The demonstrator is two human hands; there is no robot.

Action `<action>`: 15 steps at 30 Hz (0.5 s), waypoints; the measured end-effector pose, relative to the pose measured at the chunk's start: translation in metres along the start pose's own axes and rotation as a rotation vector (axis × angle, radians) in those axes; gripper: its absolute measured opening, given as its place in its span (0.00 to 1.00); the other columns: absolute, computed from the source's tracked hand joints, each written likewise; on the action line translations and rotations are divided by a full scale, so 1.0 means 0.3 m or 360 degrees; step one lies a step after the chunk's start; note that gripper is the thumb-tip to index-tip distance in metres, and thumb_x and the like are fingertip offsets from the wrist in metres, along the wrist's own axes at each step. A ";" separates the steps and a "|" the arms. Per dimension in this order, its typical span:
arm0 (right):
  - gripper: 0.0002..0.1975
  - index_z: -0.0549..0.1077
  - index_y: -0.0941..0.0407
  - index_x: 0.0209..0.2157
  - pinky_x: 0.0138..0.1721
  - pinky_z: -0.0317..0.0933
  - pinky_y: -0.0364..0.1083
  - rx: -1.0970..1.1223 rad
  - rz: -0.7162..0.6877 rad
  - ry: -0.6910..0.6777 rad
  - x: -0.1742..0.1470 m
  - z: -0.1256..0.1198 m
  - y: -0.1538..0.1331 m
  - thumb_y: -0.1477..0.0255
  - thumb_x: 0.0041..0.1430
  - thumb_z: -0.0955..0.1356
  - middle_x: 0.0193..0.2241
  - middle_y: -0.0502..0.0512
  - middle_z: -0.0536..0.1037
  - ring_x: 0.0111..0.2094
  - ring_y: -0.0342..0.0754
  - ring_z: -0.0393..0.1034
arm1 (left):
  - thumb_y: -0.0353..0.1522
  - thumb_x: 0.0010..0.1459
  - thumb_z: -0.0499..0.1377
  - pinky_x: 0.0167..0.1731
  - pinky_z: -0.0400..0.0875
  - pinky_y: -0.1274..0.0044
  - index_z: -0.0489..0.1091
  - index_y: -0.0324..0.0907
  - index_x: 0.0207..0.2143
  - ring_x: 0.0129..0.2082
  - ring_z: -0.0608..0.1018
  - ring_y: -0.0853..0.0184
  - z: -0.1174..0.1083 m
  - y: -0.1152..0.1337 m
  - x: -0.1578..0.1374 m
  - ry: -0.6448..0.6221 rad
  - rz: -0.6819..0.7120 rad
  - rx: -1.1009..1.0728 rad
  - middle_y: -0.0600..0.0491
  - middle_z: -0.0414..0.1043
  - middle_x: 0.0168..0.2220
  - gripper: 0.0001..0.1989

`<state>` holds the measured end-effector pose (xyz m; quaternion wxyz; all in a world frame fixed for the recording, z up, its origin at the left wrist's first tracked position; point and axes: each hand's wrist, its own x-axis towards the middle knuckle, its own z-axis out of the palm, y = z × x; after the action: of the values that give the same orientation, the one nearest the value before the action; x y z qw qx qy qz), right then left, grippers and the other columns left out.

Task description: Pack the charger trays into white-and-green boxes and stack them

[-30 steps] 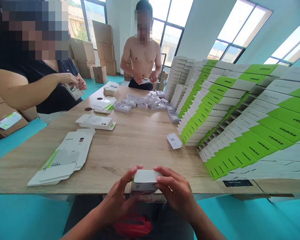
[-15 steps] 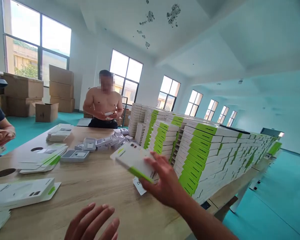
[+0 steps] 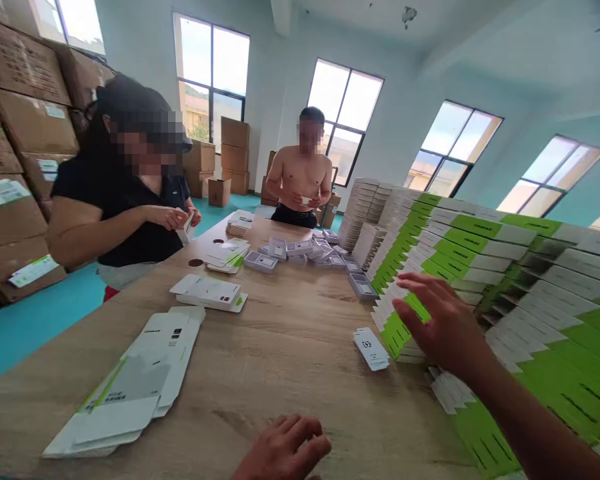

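Note:
My right hand (image 3: 437, 323) is empty, its thumb and fingers apart, in front of the stacked white-and-green boxes (image 3: 490, 230). Low over the near part of the wooden table (image 3: 260, 360) is my left hand (image 3: 285, 450), fingers loosely bent and slightly spread, with nothing visible in it. Between the hands and the stacks lies a small pile of printed white cards (image 3: 371, 349). Flat unfolded cartons (image 3: 145, 373) lie to the left, and a white box (image 3: 207, 290) rests beyond them.
Grey plastic trays (image 3: 300, 248) lie heaped at the table's far end. A co-worker (image 3: 130, 180) in dark clothes handles a small carton at the left edge; another person (image 3: 303, 173) stands at the far end holding a small white item. Brown cardboard boxes (image 3: 25, 127) are piled behind.
The white-and-green box that my right hand held is out of that hand. My view has swung left, bringing the dark-clothed co-worker fully in. My right hand is now beside the stacks.

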<state>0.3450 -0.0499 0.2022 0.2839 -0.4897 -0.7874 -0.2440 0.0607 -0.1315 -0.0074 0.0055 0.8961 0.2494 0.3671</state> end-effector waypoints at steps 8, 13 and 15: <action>0.16 0.79 0.52 0.40 0.42 0.77 0.49 0.1030 0.0214 -0.0531 -0.481 0.532 -0.320 0.60 0.72 0.63 0.42 0.59 0.84 0.43 0.53 0.81 | 0.35 0.66 0.57 0.49 0.76 0.69 0.69 0.47 0.53 0.46 0.81 0.60 -0.205 -0.059 -0.138 -0.0157 -0.0753 0.0335 0.49 0.79 0.49 0.14; 0.15 0.79 0.51 0.38 0.41 0.77 0.49 0.1196 0.0318 -0.0548 -0.465 0.536 -0.280 0.59 0.70 0.64 0.40 0.58 0.84 0.41 0.53 0.81 | 0.42 0.68 0.52 0.53 0.72 0.55 0.69 0.37 0.56 0.57 0.73 0.44 -0.511 -0.326 -0.255 -0.0234 -0.1695 0.1147 0.34 0.72 0.57 0.22; 0.14 0.79 0.51 0.38 0.41 0.76 0.50 0.1217 0.0285 -0.0568 -0.470 0.530 -0.283 0.61 0.70 0.64 0.41 0.58 0.83 0.41 0.53 0.81 | 0.44 0.66 0.55 0.50 0.73 0.55 0.70 0.36 0.56 0.54 0.74 0.44 -0.577 -0.404 -0.269 -0.0349 -0.1823 0.1203 0.34 0.73 0.55 0.24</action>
<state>0.2853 -0.0678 -0.0179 0.3243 -0.4502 -0.8123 0.1795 -0.1563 -0.0920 0.0427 -0.0889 0.5957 0.7918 0.1016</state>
